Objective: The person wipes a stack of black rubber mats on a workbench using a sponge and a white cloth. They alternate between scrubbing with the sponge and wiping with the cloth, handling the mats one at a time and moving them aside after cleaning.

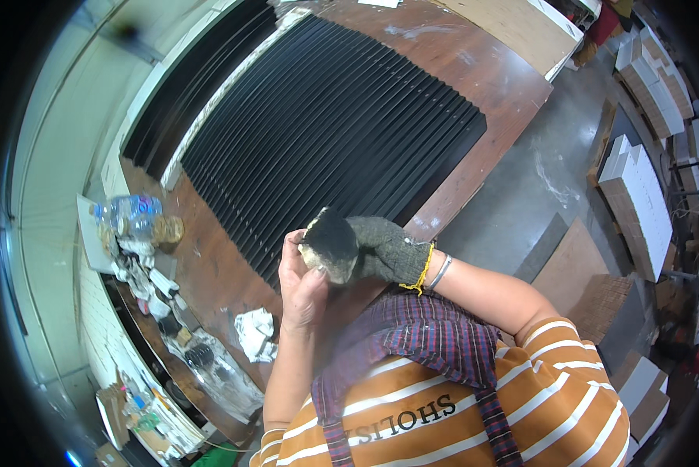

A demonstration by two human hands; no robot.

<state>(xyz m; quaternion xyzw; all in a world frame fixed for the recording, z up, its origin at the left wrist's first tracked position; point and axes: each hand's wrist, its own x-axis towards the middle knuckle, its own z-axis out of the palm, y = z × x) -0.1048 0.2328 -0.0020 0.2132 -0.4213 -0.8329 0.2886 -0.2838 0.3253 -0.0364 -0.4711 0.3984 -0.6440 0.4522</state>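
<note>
Clear bottles (137, 218): smooth plastic, sitting left of the black strips (326, 117), which are lying in long, ridged rows on the wooden desk (513, 86).
White wad (256, 335): crumpling softly, resting nearer the person than the strips.
Left grip (302, 284): bare, pinching the pad's cream edge with 1 thumb and fingers.
Pad (331, 237): blocky, rough-edged, black-faced, hanging before the strips' near edge.
Right grip (384, 249): wearing grey knit, touching the pad; fingers are hiding, so I cannot tell its closure.
Risk: slipping onto the strips if the pinch is loosening; smudging bare skin if the black is shedding.
</note>
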